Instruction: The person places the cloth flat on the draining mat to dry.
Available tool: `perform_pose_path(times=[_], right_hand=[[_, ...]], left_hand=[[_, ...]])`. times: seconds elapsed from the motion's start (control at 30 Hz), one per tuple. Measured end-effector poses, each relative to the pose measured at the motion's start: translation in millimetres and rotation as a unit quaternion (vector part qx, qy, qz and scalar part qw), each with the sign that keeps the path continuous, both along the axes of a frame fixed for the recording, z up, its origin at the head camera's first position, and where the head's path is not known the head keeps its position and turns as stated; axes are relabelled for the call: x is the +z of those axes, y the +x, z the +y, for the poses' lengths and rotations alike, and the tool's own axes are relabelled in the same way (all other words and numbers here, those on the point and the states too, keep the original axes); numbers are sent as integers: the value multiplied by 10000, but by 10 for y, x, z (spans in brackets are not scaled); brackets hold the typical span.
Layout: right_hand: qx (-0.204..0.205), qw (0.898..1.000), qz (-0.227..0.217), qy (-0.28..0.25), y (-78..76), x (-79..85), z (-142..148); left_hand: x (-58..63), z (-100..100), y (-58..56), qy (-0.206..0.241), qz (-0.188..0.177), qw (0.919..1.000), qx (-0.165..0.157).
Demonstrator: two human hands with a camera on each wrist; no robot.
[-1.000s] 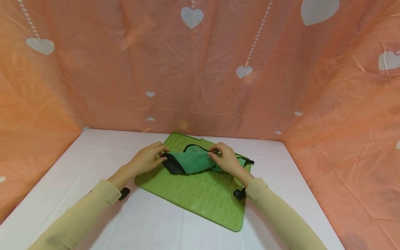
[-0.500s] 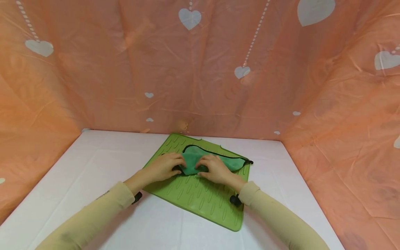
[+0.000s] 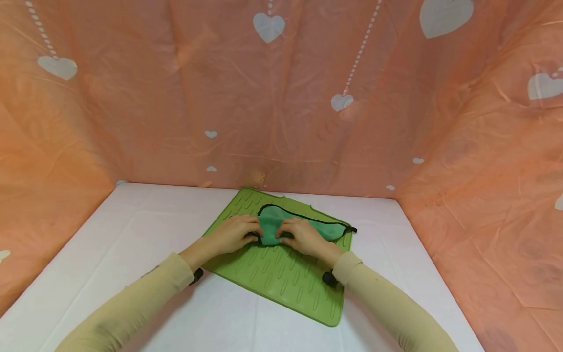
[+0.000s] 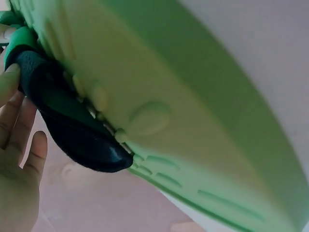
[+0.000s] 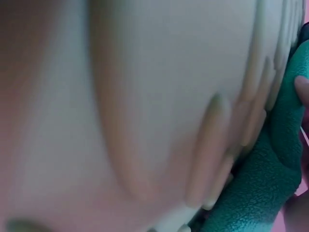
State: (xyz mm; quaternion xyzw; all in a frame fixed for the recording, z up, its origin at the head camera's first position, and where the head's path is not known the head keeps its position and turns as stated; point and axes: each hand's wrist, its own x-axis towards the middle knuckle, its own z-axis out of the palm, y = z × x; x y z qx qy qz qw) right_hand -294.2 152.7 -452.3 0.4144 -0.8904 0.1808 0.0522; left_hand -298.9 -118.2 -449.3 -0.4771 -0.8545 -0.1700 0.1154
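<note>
A green soft cloth piece with black edging (image 3: 271,226) lies across the green ribbed mat (image 3: 272,276). A short black tab (image 3: 352,229) sticks out at its right end. My left hand (image 3: 230,236) pinches its left part; in the left wrist view a black curled end (image 4: 82,121) hangs from between thumb and fingers. Close beside it, my right hand (image 3: 305,239) curls its fingers on the near green edge, thumb towards me. The right wrist view shows the fuzzy green fabric (image 5: 256,183) bunched against the mat, with fingertips at the image's right border.
The mat lies at an angle on a white-covered table (image 3: 149,230). An orange curtain with pale hearts (image 3: 281,122) stands behind and on both sides. Dark wrist devices (image 3: 330,279) show under both beige sleeves (image 3: 387,305).
My left hand has moved right and my right hand slightly left and nearer, so they now sit close together on the cloth. Over the last half second they have barely moved.
</note>
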Motion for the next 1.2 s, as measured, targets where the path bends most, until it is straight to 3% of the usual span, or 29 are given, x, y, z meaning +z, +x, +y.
perform_pose_path(times=[0.33,0.57,0.7,0.83,0.93,1.07,1.2], right_hand=[[-703,9918,-524,-932,40,206,80],[-574,9796,-178,-1918,84,352,168],[-522,9760,-395,-2079,149,445,233],[-426,9754,-1006,-1913,220,510,319],[-288,9778,-1403,-1530,242,488,377],[-99,9813,-1682,-934,250,375,420],[106,9861,-1611,-394,269,252,420]], left_hand=[[221,29,18,669,-99,9967,449],[354,85,61,1447,-71,9885,435],[436,133,139,1780,-229,9833,303],[484,189,267,1854,-489,9814,23],[467,230,369,1642,-639,9842,-172],[366,285,477,1103,-923,9890,-353],[231,331,535,646,-1219,9894,-458]])
